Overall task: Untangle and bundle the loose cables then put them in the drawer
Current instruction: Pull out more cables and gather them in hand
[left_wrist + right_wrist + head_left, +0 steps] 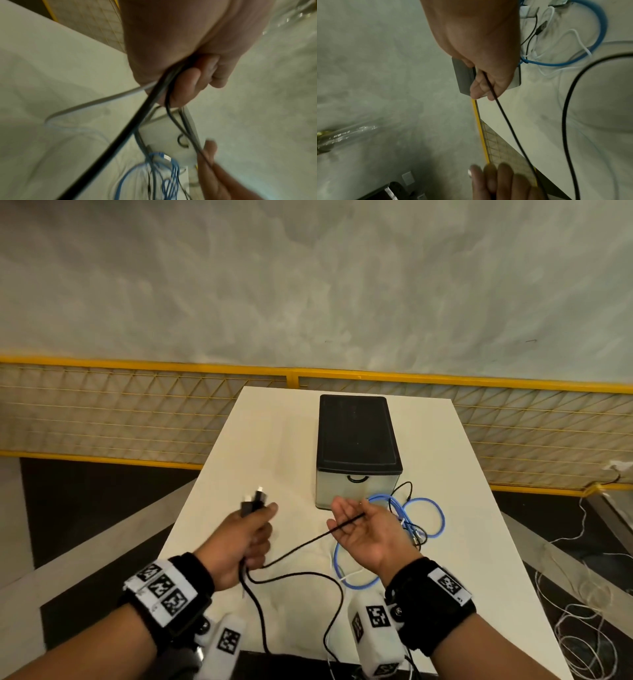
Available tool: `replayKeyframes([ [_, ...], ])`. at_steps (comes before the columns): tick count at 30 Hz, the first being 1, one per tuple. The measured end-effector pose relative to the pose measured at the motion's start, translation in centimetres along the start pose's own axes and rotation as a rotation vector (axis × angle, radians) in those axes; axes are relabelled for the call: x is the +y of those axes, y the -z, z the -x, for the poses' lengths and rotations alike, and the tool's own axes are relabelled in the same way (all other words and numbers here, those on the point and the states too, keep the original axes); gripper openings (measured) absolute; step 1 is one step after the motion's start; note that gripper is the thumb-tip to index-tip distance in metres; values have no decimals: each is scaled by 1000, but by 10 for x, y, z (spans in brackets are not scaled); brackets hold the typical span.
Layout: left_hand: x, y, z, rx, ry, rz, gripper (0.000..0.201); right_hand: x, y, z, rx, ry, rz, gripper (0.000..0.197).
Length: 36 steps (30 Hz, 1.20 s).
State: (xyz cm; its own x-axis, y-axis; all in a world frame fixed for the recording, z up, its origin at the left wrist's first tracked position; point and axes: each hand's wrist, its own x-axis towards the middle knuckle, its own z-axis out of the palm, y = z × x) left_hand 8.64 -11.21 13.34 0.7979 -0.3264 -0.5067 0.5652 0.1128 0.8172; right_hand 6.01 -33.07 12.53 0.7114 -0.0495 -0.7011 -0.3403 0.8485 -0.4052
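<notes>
My left hand is held above the white table and grips folded strands of a black cable; its plugs stick out above the fist. In the left wrist view the fingers curl round those dark strands. The cable runs right across my right hand, which is palm up with relaxed fingers. In the right wrist view the black cable lies over the fingers. A blue cable lies tangled with thin black and white leads just behind the right hand.
A drawer box with a black top and a closed translucent drawer stands mid-table, its handle facing me. A yellow mesh fence runs behind the table. Loose white wire lies on the floor to the right.
</notes>
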Motion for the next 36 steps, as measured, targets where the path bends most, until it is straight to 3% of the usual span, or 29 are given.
replayKeyframes([
  [4, 23, 54, -1, 177, -57, -67, 36, -25, 20, -12, 87, 140, -137, 24],
  [7, 33, 68, 2, 247, -97, -275, 34, -29, 25, -14, 60, 138, -36, 24],
  [12, 28, -19, -3, 122, -364, -694, 23, 6, 2, -10, -50, 99, 242, 23],
  [15, 17, -63, -10, 2, -591, -1073, 19, 13, -3, -7, -95, 87, 276, 26],
  [17, 5, -77, -16, -74, -619, -1204, 14, 12, -1, -3, -115, 83, 231, 29],
  [20, -8, -81, -21, -85, -568, -1181, 30, 12, 6, 3, -133, 81, 241, 31],
  [23, -12, -79, -24, -20, -568, -1139, 22, 7, 10, 5, -150, 66, 209, 21],
  [25, -17, -70, -24, 0, -521, -1236, 5, -4, 12, 3, -138, 81, 153, 19],
  [27, -24, -57, -23, 1, -427, -1289, 19, -13, 13, 2, -141, 63, 128, 23],
  [30, -23, -38, -19, -105, -267, -1220, 28, -9, 13, -1, -142, 36, 117, 27],
  [34, -22, 2, -2, -359, -14, -1272, 24, -16, 19, -9, -59, 62, -21, 23],
  [36, -28, 27, 7, -375, 85, -1289, 30, -27, 26, -14, -19, 78, -11, 24],
])
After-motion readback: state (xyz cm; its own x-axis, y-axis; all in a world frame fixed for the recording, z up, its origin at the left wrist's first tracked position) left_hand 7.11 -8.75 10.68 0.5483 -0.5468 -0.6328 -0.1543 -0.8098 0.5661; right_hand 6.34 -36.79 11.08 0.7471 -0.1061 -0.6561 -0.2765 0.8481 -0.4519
